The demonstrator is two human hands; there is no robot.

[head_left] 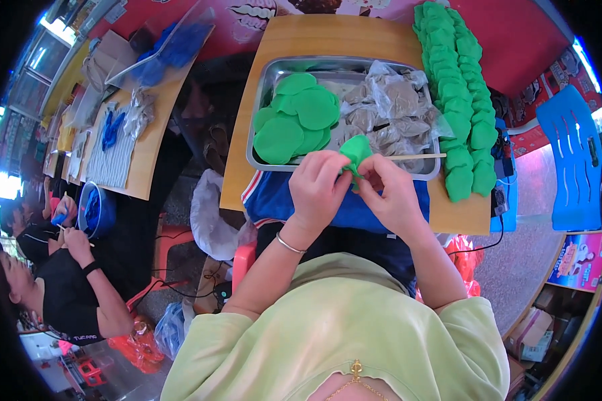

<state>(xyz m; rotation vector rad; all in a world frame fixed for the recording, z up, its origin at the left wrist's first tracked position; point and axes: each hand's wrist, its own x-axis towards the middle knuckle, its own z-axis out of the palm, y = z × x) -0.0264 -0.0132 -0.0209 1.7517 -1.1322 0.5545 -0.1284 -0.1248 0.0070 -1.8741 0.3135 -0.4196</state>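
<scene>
My left hand point(322, 187) pinches a folded green sheet piece point(356, 150) in front of the metal tray. My right hand point(389, 194) has its fingertips closed on the lower edge of the same piece. A thin pale wooden stick point(418, 156) juts out to the right from behind my right hand; how it is held is hidden. In the tray point(301, 64), flat round green discs point(279, 139) lie heaped on the left. Clear plastic bags with grey-brown contents point(403, 97) fill the right side.
Two long rows of gathered green pieces point(458, 107) run along the right of the wooden table point(341, 33). A blue plastic chair point(568, 147) stands at right. At left, a co-worker point(80, 281) holds a stick and something blue beside a blue bucket point(104, 212).
</scene>
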